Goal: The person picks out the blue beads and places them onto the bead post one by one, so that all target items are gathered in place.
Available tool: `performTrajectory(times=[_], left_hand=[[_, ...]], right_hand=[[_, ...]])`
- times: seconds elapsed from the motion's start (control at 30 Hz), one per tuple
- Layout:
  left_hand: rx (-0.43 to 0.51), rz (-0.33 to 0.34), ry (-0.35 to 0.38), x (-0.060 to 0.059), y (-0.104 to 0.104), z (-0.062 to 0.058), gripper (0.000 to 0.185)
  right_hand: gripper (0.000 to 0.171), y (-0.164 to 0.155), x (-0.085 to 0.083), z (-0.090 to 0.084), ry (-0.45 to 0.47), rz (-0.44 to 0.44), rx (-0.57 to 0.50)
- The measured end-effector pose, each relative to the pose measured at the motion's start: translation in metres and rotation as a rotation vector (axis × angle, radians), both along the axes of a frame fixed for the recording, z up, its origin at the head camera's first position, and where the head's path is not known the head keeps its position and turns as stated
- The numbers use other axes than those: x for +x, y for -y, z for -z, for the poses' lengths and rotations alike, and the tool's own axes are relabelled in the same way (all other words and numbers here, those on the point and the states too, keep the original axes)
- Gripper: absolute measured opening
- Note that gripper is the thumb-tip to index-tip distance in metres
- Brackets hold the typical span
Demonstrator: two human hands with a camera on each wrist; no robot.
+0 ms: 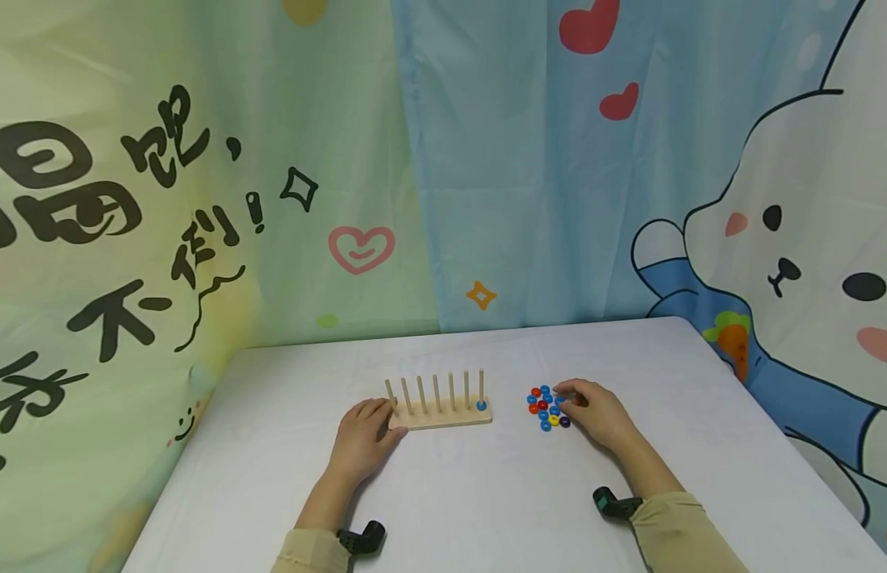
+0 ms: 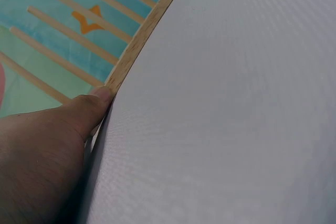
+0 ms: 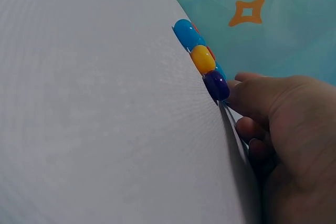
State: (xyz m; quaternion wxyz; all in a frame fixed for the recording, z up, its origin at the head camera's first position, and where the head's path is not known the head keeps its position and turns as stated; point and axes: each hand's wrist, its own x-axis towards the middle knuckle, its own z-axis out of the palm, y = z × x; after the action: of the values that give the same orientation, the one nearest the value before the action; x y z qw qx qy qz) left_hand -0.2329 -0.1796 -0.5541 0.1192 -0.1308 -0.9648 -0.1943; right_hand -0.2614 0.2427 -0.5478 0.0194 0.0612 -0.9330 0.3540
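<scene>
Left hand (image 1: 363, 436): fingers laid fairly straight against the peg board's near-left end, thumb tip touching its edge — nothing gripped.
Right hand (image 1: 597, 414): fingers curled at the bead pile's 3 o'clock side; whether they pinch one, cannot tell.
Beads (image 1: 547, 407): loose cluster at 3 o'clock of the board.
Peg board (image 1: 443, 415): seven upright pegs — one blue bead (image 1: 481, 406) on the rightmost.
Table (image 1: 486, 509): white.

white table (image 1: 486, 509), cartoon curtains (image 1: 200, 199)

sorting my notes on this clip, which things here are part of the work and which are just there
In the work:
- wooden peg board, left hand resting against its end
- blue ring already on the end peg
- pile of coloured rings, right hand with fingers at it

Just there:
- white table
- cartoon backdrop curtains
</scene>
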Motion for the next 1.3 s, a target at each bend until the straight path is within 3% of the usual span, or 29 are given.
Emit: performTrajectory(times=[0.4, 0.63, 1.03, 1.3], left_hand=[[-0.002, 0.004, -0.009, -0.002, 0.002, 0.005, 0.057], [0.007, -0.001, 0.005, -0.003, 0.002, 0.006, 0.056], [0.011, 0.003, 0.0, -0.002, 0.0, 0.003, 0.056], [0.008, 0.001, 0.003, -0.002, 0.001, 0.003, 0.056]], right_hand=[[0.029, 0.0, -0.001, 0.003, -0.016, 0.029, -0.009], [0.021, -0.001, 0.0, 0.001, -0.087, 0.06, -0.004], [0.021, 0.008, -0.003, -0.024, -0.09, 0.05, -0.049], [0.027, 0.025, -0.006, -0.054, -0.071, -0.002, -0.12]])
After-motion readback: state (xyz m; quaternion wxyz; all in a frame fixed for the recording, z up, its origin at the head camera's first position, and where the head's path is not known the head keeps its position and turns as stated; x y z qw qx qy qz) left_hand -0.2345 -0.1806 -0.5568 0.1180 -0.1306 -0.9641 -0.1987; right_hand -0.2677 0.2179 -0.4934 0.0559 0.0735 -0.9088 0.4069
